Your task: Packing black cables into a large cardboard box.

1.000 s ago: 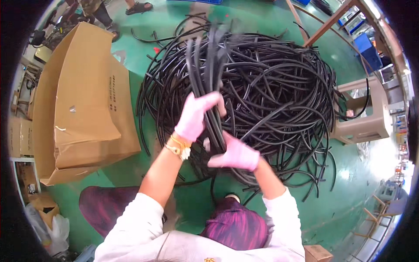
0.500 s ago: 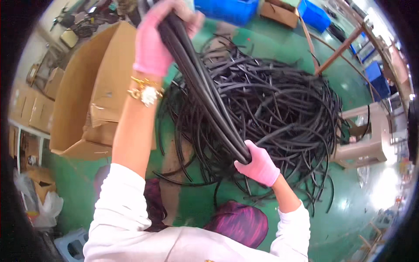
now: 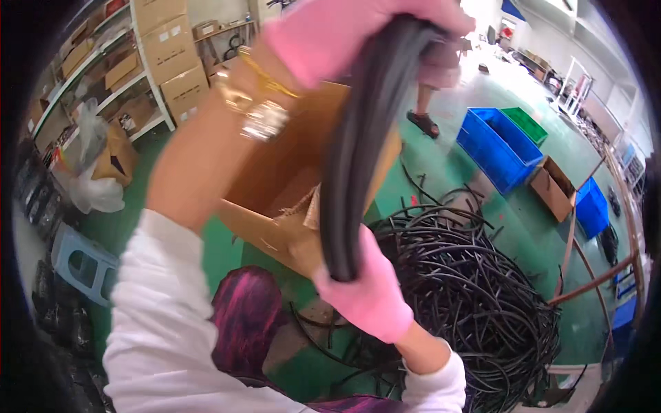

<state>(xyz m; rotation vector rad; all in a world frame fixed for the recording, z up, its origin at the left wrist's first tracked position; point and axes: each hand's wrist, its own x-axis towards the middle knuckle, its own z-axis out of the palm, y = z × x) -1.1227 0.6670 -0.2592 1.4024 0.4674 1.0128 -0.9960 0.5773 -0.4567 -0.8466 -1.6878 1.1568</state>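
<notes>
A bundle of several black rubber tubes (image 3: 361, 144) is stretched between my two pink-gloved hands. My left hand (image 3: 372, 34) is wrapped round its upper end, blurred by motion. Lower down, my right hand (image 3: 368, 292) grips the other end near the tube tips. Behind the bundle stands a tall open cardboard box (image 3: 258, 224), partly hidden by the tubes and my left arm. To the right of my right hand, a big tangled heap of black tubes (image 3: 475, 289) lies on the green floor.
Blue crates (image 3: 499, 155), a green crate (image 3: 525, 124) and a small cardboard box (image 3: 551, 186) stand beyond the heap. A person's foot (image 3: 423, 124) is near the far side. Shelving (image 3: 103, 100) and stacked cartons (image 3: 169, 55) line the left. A light blue stool (image 3: 82, 261) is at lower left.
My view has swung left, so the cardboard box now sits behind the tubes and the heap lies to the right. Both hands still hold the bundle, now more upright and over the box.
</notes>
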